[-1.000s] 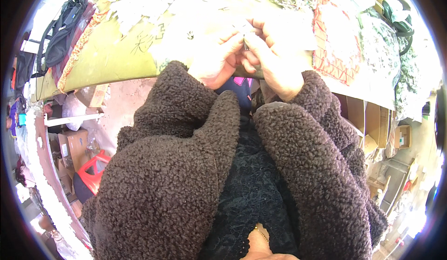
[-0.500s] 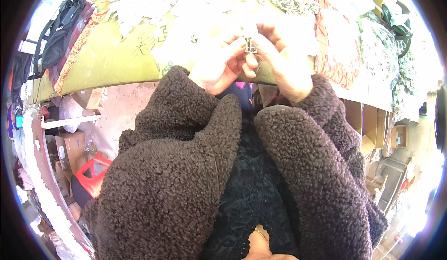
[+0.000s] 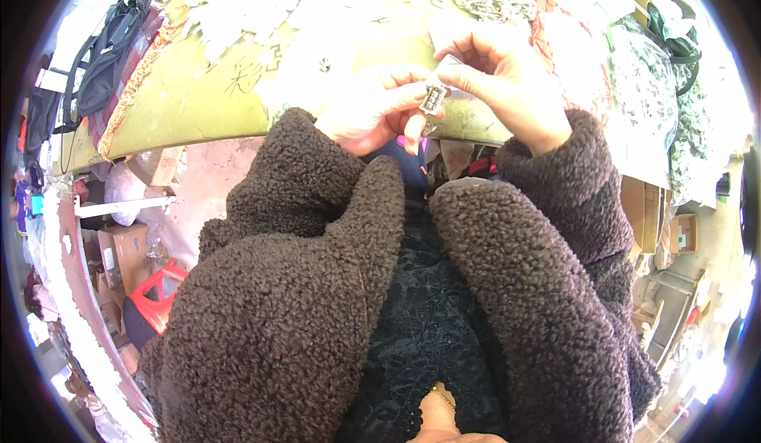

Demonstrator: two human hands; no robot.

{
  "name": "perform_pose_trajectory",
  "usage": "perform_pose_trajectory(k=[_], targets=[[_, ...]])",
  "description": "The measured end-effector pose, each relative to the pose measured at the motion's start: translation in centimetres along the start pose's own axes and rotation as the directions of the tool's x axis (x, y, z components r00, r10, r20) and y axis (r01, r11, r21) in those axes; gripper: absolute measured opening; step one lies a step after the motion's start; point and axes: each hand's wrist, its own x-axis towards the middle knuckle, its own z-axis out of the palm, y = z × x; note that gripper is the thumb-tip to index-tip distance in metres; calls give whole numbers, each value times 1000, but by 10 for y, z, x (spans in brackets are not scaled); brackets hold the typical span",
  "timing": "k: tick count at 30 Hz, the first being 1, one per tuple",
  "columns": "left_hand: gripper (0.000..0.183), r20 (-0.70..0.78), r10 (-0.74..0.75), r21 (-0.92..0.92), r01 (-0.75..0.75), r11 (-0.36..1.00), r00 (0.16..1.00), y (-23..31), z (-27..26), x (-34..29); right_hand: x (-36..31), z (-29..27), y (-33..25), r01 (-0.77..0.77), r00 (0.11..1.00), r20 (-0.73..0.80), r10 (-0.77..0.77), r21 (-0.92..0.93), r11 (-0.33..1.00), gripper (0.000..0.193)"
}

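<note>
A small metal piece with a rectangular, buckle-like frame [image 3: 432, 99] is pinched in the fingertips of my left hand [image 3: 372, 114]. Close to its right, my right hand [image 3: 507, 86] has thumb and forefinger pressed together on a small pale flat piece [image 3: 449, 62], too washed out to name. That pale piece sits right by the upper end of the metal frame; whether they touch I cannot tell. Both hands are over the near edge of the yellow-green table [image 3: 214, 106]. A small dark metal bit [image 3: 324, 65] lies on the table left of my hands.
A black bag [image 3: 119, 34] lies at the far left. Pale scraps [image 3: 238, 15] cover the back. At right are red fabric [image 3: 547, 23] and a clear plastic bag [image 3: 642, 86]. Below left stand a red plastic stool [image 3: 158, 296] and cardboard boxes [image 3: 123, 256].
My right hand has shifted right, away from the left, and now pinches the pale piece. The metal frame has tilted and moved slightly down and right in my left fingers.
</note>
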Motion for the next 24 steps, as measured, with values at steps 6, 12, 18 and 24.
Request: perform_pose_trajectory(k=[6, 12, 18, 24], targets=[[21, -41, -8, 5, 8, 1000, 999, 0, 1, -6, -23, 36, -4, 192, 943, -236, -235, -191, 962, 18], [18, -215, 92, -101, -116, 988, 972, -9, 10, -12, -37, 65, 0, 382, 863, -314, -396, -109, 918, 21], [22, -206, 134, -39, -145, 989, 969, -17, 20, -12, -36, 65, 12, 11, 988, -88, 124, 852, 523, 25], [38, -248, 199, 270, -130, 954, 948, -22, 39, -17, -48, 55, 14, 53, 992, -105, 67, 843, 535, 24]])
